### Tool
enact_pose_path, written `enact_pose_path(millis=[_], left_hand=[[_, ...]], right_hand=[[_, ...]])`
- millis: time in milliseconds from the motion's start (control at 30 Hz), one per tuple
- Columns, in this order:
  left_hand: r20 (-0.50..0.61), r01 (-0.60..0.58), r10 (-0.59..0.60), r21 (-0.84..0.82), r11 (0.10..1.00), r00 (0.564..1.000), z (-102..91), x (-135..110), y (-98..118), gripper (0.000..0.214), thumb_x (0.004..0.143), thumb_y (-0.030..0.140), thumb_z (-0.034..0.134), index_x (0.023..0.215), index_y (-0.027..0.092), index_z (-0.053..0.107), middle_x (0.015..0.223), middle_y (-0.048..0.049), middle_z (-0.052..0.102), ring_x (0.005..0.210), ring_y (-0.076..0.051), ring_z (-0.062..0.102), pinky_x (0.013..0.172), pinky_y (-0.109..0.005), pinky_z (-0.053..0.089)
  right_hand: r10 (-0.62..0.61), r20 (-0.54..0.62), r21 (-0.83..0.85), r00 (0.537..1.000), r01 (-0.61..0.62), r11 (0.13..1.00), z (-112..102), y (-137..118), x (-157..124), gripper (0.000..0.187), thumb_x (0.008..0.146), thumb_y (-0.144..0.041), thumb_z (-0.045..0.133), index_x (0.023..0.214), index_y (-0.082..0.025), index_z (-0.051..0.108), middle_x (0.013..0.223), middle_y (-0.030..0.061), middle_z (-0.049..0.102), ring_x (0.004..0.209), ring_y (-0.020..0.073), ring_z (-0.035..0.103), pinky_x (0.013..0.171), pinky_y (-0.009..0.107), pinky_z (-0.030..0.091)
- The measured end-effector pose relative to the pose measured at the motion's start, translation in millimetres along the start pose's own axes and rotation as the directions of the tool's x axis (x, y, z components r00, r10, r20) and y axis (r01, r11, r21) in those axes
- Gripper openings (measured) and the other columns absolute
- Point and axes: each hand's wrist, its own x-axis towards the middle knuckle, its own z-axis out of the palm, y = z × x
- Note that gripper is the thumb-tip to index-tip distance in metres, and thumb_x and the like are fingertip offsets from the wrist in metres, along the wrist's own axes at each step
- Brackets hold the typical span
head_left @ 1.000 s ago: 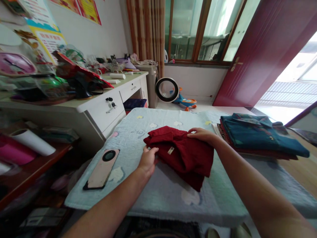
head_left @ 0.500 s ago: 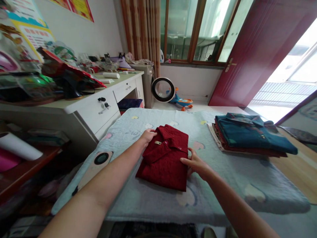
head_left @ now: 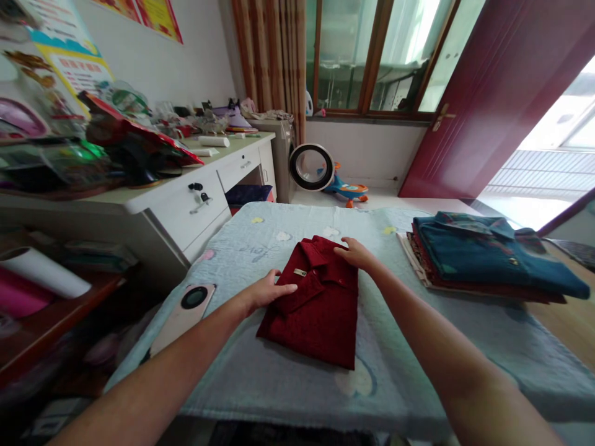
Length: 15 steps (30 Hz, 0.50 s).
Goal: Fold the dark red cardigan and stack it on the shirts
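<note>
A dark red collared shirt (head_left: 320,316), folded into a rectangle, lies on the light blue blanket (head_left: 223,384). Its collar, a pale neck label and a button face up. My left hand (head_left: 267,291) holds the shirt's left side near the collar, thumb on top and the other fingers along the edge, partly hidden. At the far right corner, my right hand (head_left: 356,253) grips the shirt with the thumb over the cloth; some of its fingertips are hidden.
To the right lies a stack of folded clothes, topped by a blue denim shirt (head_left: 488,251). A phone (head_left: 186,313) rests on the blanket at left. Behind it stands a cluttered white desk (head_left: 186,210). An open washing machine door (head_left: 311,167) and a blue-orange toy (head_left: 346,189) are beyond.
My right hand has moved from the shirt's right side up to its far right corner. My left hand has slid down the left side, towards me. The camera view has shifted slightly left.
</note>
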Motion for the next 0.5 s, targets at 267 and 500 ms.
enact_pose_path(millis=[267,500], left_hand=[[-0.077,-0.125,0.116,-0.128,0.984,0.99,10.5,10,-22,0.054,0.062,0.036,0.081,0.107,0.014,0.059,0.106,-0.0108,0.072,0.095,-0.025,0.068,0.083,-0.035,0.053],[0.0,-0.133,0.134,-0.147,0.98,0.991,1.0,7,-4,0.054,0.061,0.03,0.08,0.109,0.015,0.06,0.1,-0.008,0.074,0.085,-0.021,0.069,0.076,-0.031,0.053]], right_hand=[[-0.031,0.266,-0.035,0.963,0.042,0.998,1,-2,39,0.031,0.081,-0.037,0.066,0.101,-0.015,0.073,0.099,0.0074,0.074,0.083,0.0194,0.064,0.07,0.025,0.044],[-0.017,0.294,0.052,0.956,0.002,0.999,-34,7,13,0.032,0.08,-0.041,0.065,0.098,-0.015,0.072,0.092,0.0076,0.073,0.073,0.0174,0.063,0.059,0.025,0.042]])
